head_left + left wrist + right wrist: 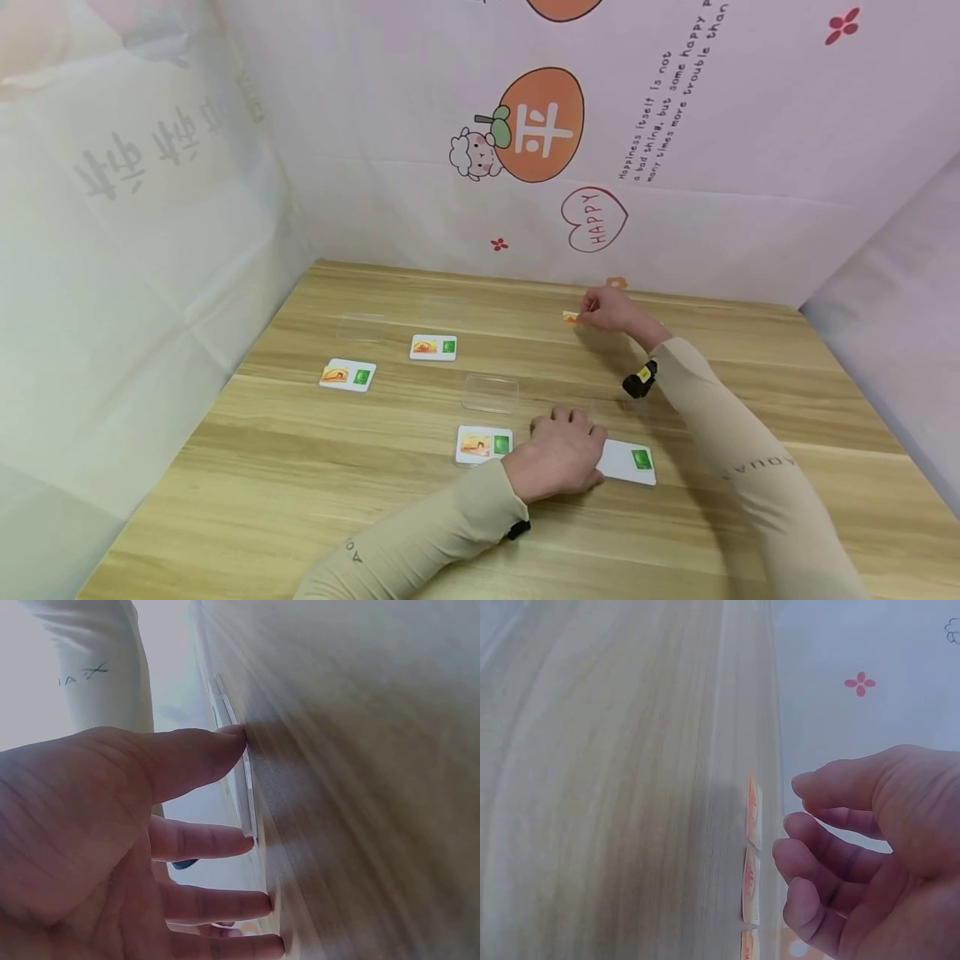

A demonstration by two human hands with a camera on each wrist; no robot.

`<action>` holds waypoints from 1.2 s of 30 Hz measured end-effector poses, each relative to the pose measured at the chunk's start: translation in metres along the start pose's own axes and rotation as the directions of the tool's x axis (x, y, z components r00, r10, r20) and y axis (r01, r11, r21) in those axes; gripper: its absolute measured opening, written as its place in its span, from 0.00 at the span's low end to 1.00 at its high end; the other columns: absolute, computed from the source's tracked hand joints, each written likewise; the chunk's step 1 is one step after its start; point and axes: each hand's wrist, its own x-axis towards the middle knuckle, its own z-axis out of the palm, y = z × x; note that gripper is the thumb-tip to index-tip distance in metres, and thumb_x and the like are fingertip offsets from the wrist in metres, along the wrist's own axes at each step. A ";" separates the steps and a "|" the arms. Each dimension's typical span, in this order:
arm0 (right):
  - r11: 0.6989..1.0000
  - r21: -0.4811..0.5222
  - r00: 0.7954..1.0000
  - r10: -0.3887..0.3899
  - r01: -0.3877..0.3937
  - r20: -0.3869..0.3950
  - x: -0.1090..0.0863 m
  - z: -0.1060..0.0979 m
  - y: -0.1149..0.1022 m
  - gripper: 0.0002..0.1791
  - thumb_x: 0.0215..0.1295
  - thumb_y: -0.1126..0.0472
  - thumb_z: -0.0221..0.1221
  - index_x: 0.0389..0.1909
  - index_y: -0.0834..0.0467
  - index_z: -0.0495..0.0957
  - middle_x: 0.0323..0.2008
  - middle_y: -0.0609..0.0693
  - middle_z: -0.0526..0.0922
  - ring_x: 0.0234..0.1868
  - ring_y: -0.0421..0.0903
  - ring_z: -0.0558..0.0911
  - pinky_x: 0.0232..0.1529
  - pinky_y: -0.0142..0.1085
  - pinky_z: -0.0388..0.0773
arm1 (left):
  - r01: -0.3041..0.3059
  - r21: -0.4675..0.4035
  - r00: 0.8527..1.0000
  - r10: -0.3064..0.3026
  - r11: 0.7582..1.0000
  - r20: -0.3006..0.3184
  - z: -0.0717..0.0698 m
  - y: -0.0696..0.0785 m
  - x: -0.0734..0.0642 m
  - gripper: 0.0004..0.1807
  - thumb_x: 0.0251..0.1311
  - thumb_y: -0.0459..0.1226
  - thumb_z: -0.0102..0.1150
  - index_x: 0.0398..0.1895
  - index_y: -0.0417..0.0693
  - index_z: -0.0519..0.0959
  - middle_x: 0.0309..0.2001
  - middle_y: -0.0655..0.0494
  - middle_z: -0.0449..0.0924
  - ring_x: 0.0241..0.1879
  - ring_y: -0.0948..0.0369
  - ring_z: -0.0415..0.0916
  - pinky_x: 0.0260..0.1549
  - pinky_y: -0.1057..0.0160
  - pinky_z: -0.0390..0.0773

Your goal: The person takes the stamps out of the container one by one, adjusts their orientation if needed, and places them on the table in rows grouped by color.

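Note:
My left hand (558, 454) rests on the table, its thumb and index finger holding opposite edges of a white card (618, 462) with a green square at its right end. In the left wrist view the thumb and index fingertip touch the thin card (250, 791), while other fingertips rest on the wood. At the back of the table my right hand (611, 310) hovers over small orange-printed stickers (571, 317). The right wrist view shows a row of these sticker pieces (750, 885) beside the bent fingers, with a gap between thumb and fingers and nothing held.
Three white cards bearing an orange picture and a green square lie to the left: one near my left hand (474, 446), one farther back (432, 347), one far left (348, 376). Clear plastic covers (491, 393) lie among them. Printed cloth (390, 192) walls the table's back.

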 end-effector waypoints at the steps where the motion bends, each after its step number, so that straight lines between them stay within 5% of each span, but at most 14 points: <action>1: 1.000 0.013 1.000 0.002 -0.002 0.003 -0.002 0.000 0.000 0.07 0.65 0.62 0.60 0.35 0.63 0.76 0.26 0.53 0.79 0.22 0.43 0.74 0.23 0.35 0.70 | 0.001 -0.002 1.000 -0.001 1.000 -0.001 0.000 0.000 0.000 0.31 0.62 0.64 0.52 0.64 0.62 0.71 0.59 0.53 0.74 0.57 0.52 0.72 0.38 0.51 0.81; 14: 0.999 0.017 1.000 -0.030 0.030 0.003 -0.023 0.001 -0.003 0.07 0.68 0.59 0.60 0.34 0.59 0.76 0.31 0.61 0.82 0.25 0.52 0.78 0.23 0.36 0.73 | 0.002 -0.001 1.000 -0.002 1.000 -0.006 0.001 0.001 0.001 0.31 0.61 0.64 0.53 0.63 0.63 0.71 0.57 0.54 0.74 0.56 0.52 0.72 0.37 0.51 0.81; 21: 0.999 0.000 0.999 -0.039 0.039 -0.004 -0.034 0.002 -0.006 0.07 0.67 0.59 0.60 0.34 0.59 0.76 0.28 0.54 0.80 0.25 0.44 0.76 0.25 0.35 0.73 | -0.001 0.005 1.000 0.001 1.000 -0.005 0.001 0.001 0.001 0.30 0.62 0.64 0.52 0.62 0.63 0.72 0.57 0.54 0.74 0.56 0.52 0.72 0.37 0.51 0.81; 36: 0.989 -0.037 0.988 -0.144 0.142 -0.057 -0.059 0.002 -0.010 0.04 0.65 0.62 0.61 0.33 0.59 0.79 0.28 0.51 0.80 0.27 0.44 0.74 0.29 0.36 0.71 | 0.003 -0.010 1.000 -0.003 1.000 -0.002 0.001 0.001 0.001 0.30 0.62 0.64 0.52 0.62 0.63 0.72 0.58 0.54 0.74 0.57 0.52 0.72 0.38 0.51 0.80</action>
